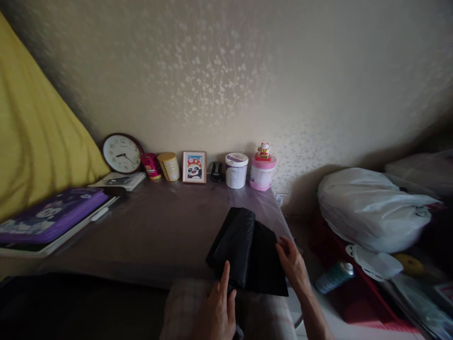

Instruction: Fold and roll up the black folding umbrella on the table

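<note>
Faces a wall [219, 71] and a brownish table [159, 231], with a black sheet [266, 257], partly folded over, at the table's near right edge — and a clock [122, 153] and a pink tub [262, 174] by the wall. Lays the index finger of the left hand [219, 302] along the fold, with thumb apart, and bends the fingers of the right hand [292, 262] at the sheet's right edge — cannot tell whether pinching.
</note>
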`<act>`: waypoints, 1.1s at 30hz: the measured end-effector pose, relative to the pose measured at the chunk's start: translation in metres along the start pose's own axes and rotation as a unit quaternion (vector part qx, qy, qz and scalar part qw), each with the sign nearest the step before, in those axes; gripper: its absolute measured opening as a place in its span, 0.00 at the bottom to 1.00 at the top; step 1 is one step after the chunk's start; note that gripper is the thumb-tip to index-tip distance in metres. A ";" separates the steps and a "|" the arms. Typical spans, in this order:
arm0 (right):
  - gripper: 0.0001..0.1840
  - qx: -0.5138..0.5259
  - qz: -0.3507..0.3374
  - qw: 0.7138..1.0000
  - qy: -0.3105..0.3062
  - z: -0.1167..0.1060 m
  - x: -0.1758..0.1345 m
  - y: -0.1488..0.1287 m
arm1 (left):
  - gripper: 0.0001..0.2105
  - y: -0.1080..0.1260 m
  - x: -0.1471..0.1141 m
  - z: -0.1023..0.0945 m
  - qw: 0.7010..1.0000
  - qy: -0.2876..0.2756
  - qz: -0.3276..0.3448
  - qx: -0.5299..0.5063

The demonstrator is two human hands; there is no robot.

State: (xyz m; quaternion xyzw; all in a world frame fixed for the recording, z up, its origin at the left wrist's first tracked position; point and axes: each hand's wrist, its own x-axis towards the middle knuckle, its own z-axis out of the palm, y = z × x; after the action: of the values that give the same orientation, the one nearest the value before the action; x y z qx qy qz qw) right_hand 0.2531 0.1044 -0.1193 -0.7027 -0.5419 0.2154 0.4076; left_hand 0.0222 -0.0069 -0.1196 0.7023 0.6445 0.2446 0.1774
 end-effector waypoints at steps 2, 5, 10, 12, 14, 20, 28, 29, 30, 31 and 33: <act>0.28 0.006 0.008 1.000 -0.012 -0.002 0.001 -0.002 | 0.25 0.001 0.000 -0.001 1.000 -0.010 -0.005 -0.001; 0.29 0.019 0.010 0.999 -0.028 -0.005 0.003 -0.006 | 0.25 0.003 0.001 -0.003 1.000 -0.020 -0.022 0.001; 0.30 0.058 0.020 0.997 -0.052 -0.009 0.006 -0.016 | 0.25 0.004 0.002 -0.005 0.999 -0.033 -0.023 0.007; 0.30 0.076 0.028 0.994 -0.073 -0.008 0.008 -0.019 | 0.25 0.004 0.002 -0.005 0.999 -0.030 -0.024 0.016; 0.29 0.073 0.027 0.994 -0.080 -0.006 0.012 -0.020 | 0.25 0.003 0.002 -0.006 0.999 -0.026 -0.018 0.021; 0.25 0.034 -0.005 0.999 -0.040 0.001 0.019 -0.025 | 0.25 0.004 0.002 -0.006 0.999 -0.004 -0.008 0.053; 0.25 0.163 -0.012 0.980 -0.118 0.000 0.010 -0.055 | 0.25 0.013 0.001 -0.021 0.994 0.035 0.024 0.104; 0.25 0.179 -0.008 0.976 -0.126 0.000 0.009 -0.060 | 0.24 0.017 0.002 -0.028 0.992 0.033 0.030 0.118; 0.26 0.192 -0.005 0.973 -0.130 0.001 0.009 -0.065 | 0.25 0.021 0.002 -0.036 0.990 0.019 0.047 0.129; 0.26 0.200 -0.004 0.971 -0.131 0.002 0.009 -0.069 | 0.25 0.025 0.003 -0.044 0.988 0.026 0.039 0.146; 0.27 0.203 -0.008 0.971 -0.127 0.005 0.010 -0.078 | 0.24 0.032 0.004 -0.056 0.986 0.015 0.045 0.159</act>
State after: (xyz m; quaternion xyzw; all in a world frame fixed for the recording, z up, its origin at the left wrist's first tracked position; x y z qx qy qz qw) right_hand 0.2071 0.1218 -0.0583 -0.5675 -0.5400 0.4054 0.4711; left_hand 0.0162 -0.0105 -0.0553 0.7465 0.6452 0.1570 0.0429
